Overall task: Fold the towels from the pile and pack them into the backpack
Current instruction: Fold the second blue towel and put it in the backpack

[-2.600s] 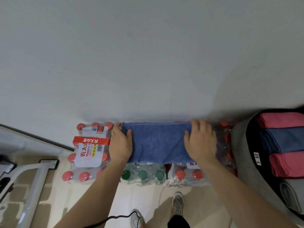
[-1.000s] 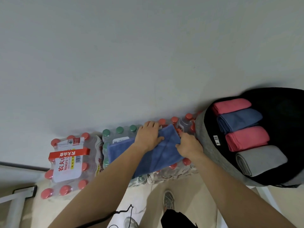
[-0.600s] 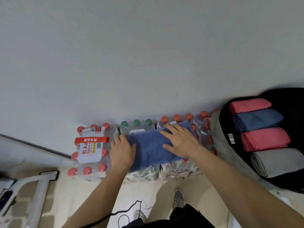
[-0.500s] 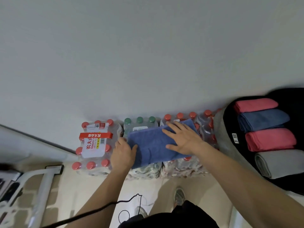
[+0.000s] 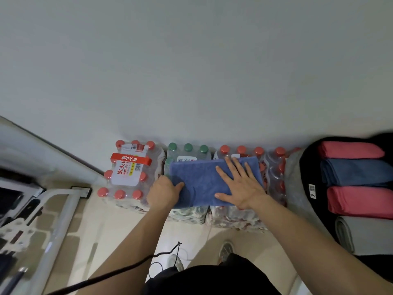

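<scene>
The blue towel (image 5: pixel 198 184) lies on the bottle packs (image 5: pixel 129 173) under both hands. The right hand (image 5: pixel 240 185) presses flat on it, fingers spread. The left hand (image 5: pixel 163 191) pinches its edge, thumb on top, fingers probably tucked beneath. Folding is in hand. Next, the pinched edge likely needs carrying over toward the flat palm, before packing into the backpack (image 5: pixel 294 184) beyond the right hand.

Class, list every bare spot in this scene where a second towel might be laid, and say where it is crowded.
Free: the top of the red-banded pack, left of the left hand; the pale floor before the packs. Narrow: red caps between blue towel and backpack. Crowded: the middle packs, under towel and right hand; the backpack's four towels.
</scene>
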Tool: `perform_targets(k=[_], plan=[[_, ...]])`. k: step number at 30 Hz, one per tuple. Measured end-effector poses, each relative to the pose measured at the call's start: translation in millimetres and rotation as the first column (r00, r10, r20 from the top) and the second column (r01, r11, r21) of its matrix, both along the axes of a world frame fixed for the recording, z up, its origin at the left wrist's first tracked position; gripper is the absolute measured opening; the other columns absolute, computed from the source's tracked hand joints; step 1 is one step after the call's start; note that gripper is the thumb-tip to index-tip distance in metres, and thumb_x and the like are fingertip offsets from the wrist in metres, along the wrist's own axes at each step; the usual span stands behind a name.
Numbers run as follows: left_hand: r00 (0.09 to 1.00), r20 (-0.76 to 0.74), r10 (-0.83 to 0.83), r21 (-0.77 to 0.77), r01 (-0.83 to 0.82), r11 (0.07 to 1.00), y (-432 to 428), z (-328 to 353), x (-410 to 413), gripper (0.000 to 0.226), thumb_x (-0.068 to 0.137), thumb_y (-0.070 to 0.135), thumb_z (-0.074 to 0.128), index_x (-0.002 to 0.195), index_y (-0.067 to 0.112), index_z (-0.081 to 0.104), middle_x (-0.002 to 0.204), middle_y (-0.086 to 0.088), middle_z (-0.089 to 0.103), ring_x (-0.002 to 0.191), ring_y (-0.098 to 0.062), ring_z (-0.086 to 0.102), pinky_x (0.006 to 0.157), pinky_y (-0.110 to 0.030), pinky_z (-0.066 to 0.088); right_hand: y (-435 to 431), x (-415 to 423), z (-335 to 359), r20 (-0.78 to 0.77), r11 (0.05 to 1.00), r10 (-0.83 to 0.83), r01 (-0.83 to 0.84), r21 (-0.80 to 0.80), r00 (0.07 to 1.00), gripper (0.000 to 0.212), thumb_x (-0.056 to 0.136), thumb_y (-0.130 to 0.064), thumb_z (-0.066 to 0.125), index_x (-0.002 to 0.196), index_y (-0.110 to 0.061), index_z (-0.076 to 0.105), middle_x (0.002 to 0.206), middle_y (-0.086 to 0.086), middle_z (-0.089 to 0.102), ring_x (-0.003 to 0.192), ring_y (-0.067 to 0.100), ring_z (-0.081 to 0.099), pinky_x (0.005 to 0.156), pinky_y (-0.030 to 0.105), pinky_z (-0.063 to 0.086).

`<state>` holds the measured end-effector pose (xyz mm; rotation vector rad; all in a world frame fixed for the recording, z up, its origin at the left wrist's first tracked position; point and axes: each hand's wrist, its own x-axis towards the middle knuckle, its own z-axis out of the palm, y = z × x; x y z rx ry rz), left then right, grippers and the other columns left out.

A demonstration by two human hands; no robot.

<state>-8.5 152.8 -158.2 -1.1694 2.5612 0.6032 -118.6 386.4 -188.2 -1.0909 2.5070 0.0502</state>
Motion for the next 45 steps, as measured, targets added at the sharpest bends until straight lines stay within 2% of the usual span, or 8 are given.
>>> perform_targets(k=[9,14,24,29,34,40,43,45], plan=[[0.978,-0.172,0.114,0.290,-0.060,0.955,-23.4,12.5,-15.4,0.027,0.089,0.040,0.065,0.095,0.014,0.061,0.088,-0.001,0.066,0.080,-0.019,0.062,0.071,-0.030,0.049,-6.3,2.2,-6.8,-0.032,0.997,-0.041,0.038,-0.073,0.999,0.099,0.073,-0.088,0.001,0.152,-0.033,-0.020,0.157,0.009,-0.033,0.146,0.031,-0.028,0.119,0.056,-0.012],[0.950,-0.302,0.079,0.244,-0.003,0.970,-48.1,37.8,-33.7,0.029,0.082,0.035,0.074,0.088,0.008,0.064,0.080,-0.006,0.068,0.076,-0.022,0.065,0.069,-0.036,0.055,-24.8,2.4,-5.8,-0.057,0.990,-0.095,0.088,-0.111,0.994,0.099,0.076,-0.088,0.006,0.154,-0.030,-0.017,0.158,0.010,-0.031,0.146,0.032,-0.028,0.118,0.056,-0.013],[0.833,-0.549,0.066,0.307,0.128,0.943,-21.1,74.0,-64.6,0.018,0.089,0.031,0.066,0.099,0.015,0.069,0.088,0.003,0.072,0.079,-0.012,0.067,0.067,-0.022,0.051,-53.2,5.2,-4.4,-0.094,0.975,-0.181,0.166,-0.150,0.979,0.097,0.083,-0.085,0.023,0.157,-0.028,-0.003,0.163,0.010,-0.015,0.149,0.034,-0.021,0.118,0.058,-0.011],[0.846,-0.533,0.020,0.383,0.220,0.897,28.2,67.0,-83.0,0.009,0.089,0.026,0.068,0.091,0.018,0.066,0.078,0.006,0.070,0.067,-0.008,0.064,0.057,-0.018,0.049,-9.4,9.9,15.2,-0.113,0.910,-0.374,0.341,-0.237,0.920,0.077,0.094,-0.057,0.006,0.156,-0.014,0.024,0.163,0.011,0.021,0.151,0.028,0.016,0.123,0.047,0.013],[0.861,-0.479,-0.171,0.314,0.350,0.883,85.1,41.5,-94.3,0.009,0.087,0.027,0.069,0.092,0.023,0.063,0.073,0.011,0.063,0.069,-0.009,0.061,0.064,-0.021,0.044,36.0,29.7,14.5,-0.022,0.807,-0.512,0.472,-0.354,0.859,0.053,0.092,-0.027,0.055,0.141,-0.011,0.048,0.146,0.010,0.046,0.130,0.030,0.045,0.109,0.040,0.040],[0.854,-0.316,-0.414,0.248,0.496,0.832,122.1,21.4,-94.5,0.021,0.093,0.030,0.063,0.106,0.015,0.068,0.078,-0.003,0.072,0.072,-0.018,0.066,0.069,-0.034,0.054,46.1,32.7,9.0,0.064,0.736,-0.565,0.538,-0.410,0.822,0.042,0.089,-0.022,0.058,0.130,-0.014,0.059,0.132,0.006,0.056,0.117,0.030,0.053,0.097,0.040,0.048],[0.823,-0.336,-0.457,0.286,0.552,0.783,120.9,16.3,-87.3,0.022,0.095,0.022,0.058,0.111,0.016,0.071,0.094,-0.004,0.075,0.082,-0.017,0.068,0.080,-0.033,0.055,41.8,27.5,15.8,-0.009,0.637,-0.643,0.527,-0.563,0.766,0.037,0.085,-0.012,0.054,0.121,-0.008,0.062,0.121,0.010,0.060,0.104,0.033,0.058,0.090,0.041,0.050],[0.835,-0.377,-0.401,0.406,0.539,0.738,111.8,16.5,-81.9,0.027,0.096,0.008,0.050,0.111,0.013,0.071,0.099,-0.005,0.075,0.084,-0.016,0.070,0.084,-0.035,0.057,30.1,20.7,22.1,-0.105,0.652,-0.612,0.425,-0.628,0.783,0.041,0.087,-0.017,0.043,0.121,-0.004,0.063,0.121,0.011,0.063,0.106,0.031,0.060,0.094,0.040,0.050]])
